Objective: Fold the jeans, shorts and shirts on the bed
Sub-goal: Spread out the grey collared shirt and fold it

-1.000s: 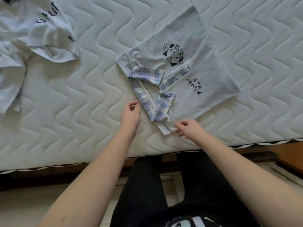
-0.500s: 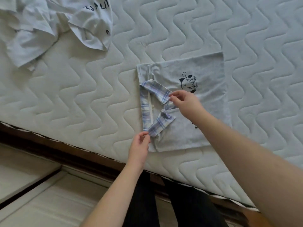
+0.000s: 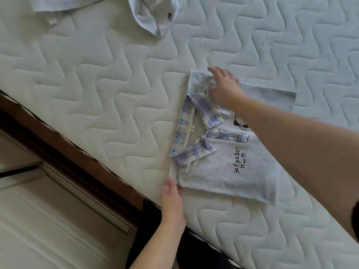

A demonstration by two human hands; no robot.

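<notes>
A folded grey shirt (image 3: 229, 171) with a plaid collar (image 3: 194, 133), a cartoon print and black lettering lies flat on the quilted mattress (image 3: 97, 84) near its front edge. My left hand (image 3: 172, 193) holds the shirt's near left corner at the shoulder fold. My right hand (image 3: 223, 86) reaches across the shirt and rests with spread fingers on the far shoulder, just above the collar. My right forearm hides part of the print.
A crumpled white shirt (image 3: 153, 14) with dark lettering lies at the top of the mattress. The brown bed frame (image 3: 68, 148) runs diagonally at the left, with pale floor (image 3: 48, 220) below it. My dark trousers (image 3: 155, 249) show at the bottom.
My right hand moved from the collar opening to the far shoulder and flattened out. My left hand stayed at the near corner. The view turned and moved closer to the shirt.
</notes>
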